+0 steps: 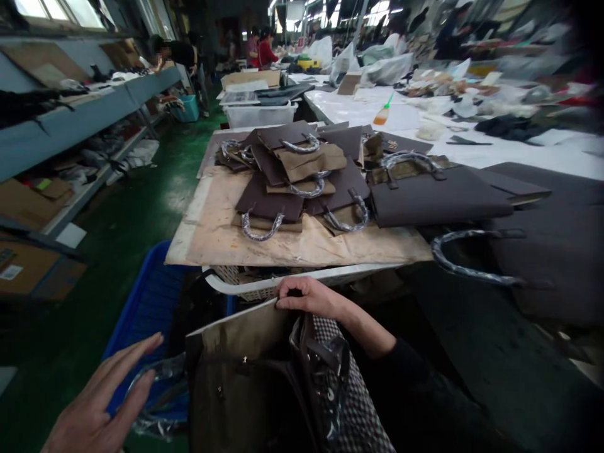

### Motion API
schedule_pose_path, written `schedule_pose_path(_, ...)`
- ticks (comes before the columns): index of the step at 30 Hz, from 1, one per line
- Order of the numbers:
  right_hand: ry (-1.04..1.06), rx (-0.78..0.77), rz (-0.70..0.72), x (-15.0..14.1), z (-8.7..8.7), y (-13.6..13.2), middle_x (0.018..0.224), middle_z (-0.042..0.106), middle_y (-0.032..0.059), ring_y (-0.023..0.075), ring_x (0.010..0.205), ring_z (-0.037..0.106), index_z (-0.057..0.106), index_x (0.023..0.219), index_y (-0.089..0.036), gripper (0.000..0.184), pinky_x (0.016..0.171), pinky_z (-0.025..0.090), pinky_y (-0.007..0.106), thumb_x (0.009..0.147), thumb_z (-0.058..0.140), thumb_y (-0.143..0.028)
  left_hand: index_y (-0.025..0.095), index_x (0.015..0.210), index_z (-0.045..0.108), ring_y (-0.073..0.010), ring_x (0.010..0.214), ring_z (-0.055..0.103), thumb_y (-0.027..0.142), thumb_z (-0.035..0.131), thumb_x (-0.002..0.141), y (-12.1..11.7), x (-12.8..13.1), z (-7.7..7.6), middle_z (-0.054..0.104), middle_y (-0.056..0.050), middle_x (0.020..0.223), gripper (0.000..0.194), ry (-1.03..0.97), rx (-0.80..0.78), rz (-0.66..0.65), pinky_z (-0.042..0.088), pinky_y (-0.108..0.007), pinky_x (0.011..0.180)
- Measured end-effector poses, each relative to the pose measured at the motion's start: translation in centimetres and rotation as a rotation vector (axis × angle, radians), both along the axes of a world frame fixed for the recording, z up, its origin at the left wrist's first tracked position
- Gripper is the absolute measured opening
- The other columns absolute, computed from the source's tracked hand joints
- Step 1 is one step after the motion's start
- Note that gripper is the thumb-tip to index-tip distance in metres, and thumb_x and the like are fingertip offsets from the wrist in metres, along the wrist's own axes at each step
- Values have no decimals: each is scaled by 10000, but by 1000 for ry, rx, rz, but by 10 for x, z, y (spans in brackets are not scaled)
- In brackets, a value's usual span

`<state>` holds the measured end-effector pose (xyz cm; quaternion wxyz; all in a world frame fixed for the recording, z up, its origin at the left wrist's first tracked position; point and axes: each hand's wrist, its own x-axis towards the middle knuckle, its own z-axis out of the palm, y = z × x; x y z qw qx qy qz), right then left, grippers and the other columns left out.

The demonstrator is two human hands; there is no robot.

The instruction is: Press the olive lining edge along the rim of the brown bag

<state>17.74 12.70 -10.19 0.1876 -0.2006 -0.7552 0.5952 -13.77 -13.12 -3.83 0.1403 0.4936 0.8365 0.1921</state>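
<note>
My right hand (309, 297) grips the top edge of an olive-brown bag panel (240, 371) that stands in front of me, fingers curled over its rim. A handle wrapped in clear plastic (321, 365) hangs just beside the panel on its right. My left hand (101, 406) hovers open at the lower left, fingers stretched out and apart, close to the panel's left side and to a plastic-wrapped handle (155, 377), touching nothing that I can see.
A board covered with brown paper (212, 233) carries several dark brown bag panels with wrapped handles (292, 182). A finished dark bag (434, 195) lies to the right. A blue crate (146, 302) stands below left. Shelves line the left; people work far back.
</note>
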Motion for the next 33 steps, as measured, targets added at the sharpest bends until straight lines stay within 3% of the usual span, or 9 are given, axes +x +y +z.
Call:
schedule_pose_path(2, -11, 3, 5, -1, -1, 1, 954, 693, 31, 168, 905, 636, 667, 822, -160, 214, 847, 477, 285, 849, 704, -368, 375, 1376, 515, -276, 1290, 554, 574, 464, 922, 21, 23, 12, 590, 26, 1414, 498, -244, -83, -60, 553, -367, 976)
schedule_pose_path(5, -16, -1, 6, 4, -2, 3, 998, 696, 40, 179, 934, 642, 661, 831, -169, 217, 872, 477, 300, 850, 707, -380, 313, 1291, 601, -267, 1186, 619, 600, 544, 885, 58, 51, 26, 664, -8, 1313, 500, -384, -174, -123, 521, -336, 974)
schedule_pose_path(10, -23, -20, 13, 18, -1, 3, 1052, 690, 56, 181, 971, 645, 650, 811, -160, 198, 890, 472, 304, 851, 712, -344, 245, 1128, 691, -232, 993, 677, 579, 632, 833, 88, 62, 26, 757, 0, 1037, 449, -582, -269, -144, 515, -248, 816)
schedule_pose_path(19, 21, -20, 104, 27, 6, 3, 1056, 696, 65, 171, 968, 653, 636, 778, -152, 161, 885, 481, 303, 870, 690, -274, 203, 975, 729, -186, 725, 655, 536, 729, 736, 86, 64, 14, 732, -2, 816, 410, -673, -298, -53, 500, -234, 603)
schedule_pose_path(24, 2, 13, 107, 34, 6, 1, 1056, 699, 70, 178, 994, 655, 643, 774, -150, 153, 899, 476, 306, 869, 690, -260, 218, 971, 763, -203, 804, 658, 531, 714, 752, 88, 68, 9, 724, -9, 872, 385, -644, -266, -90, 510, -249, 677)
schedule_pose_path(28, -12, 39, 52, 37, 4, -2, 1023, 702, 77, 182, 972, 660, 650, 773, -143, 163, 879, 485, 301, 858, 705, -270, 249, 889, 788, -228, 915, 652, 575, 654, 785, 85, 72, 3, 698, -9, 924, 367, -463, -198, -128, 510, -262, 757)
schedule_pose_path(33, 17, 61, 54, 40, 4, -1, 1020, 700, 80, 180, 976, 661, 693, 805, -141, 165, 891, 489, 292, 838, 729, -299, 291, 807, 796, -327, 1128, 621, 685, 632, 696, 70, 69, -19, 734, -16, 1021, 440, -295, -97, -58, 526, -347, 918)
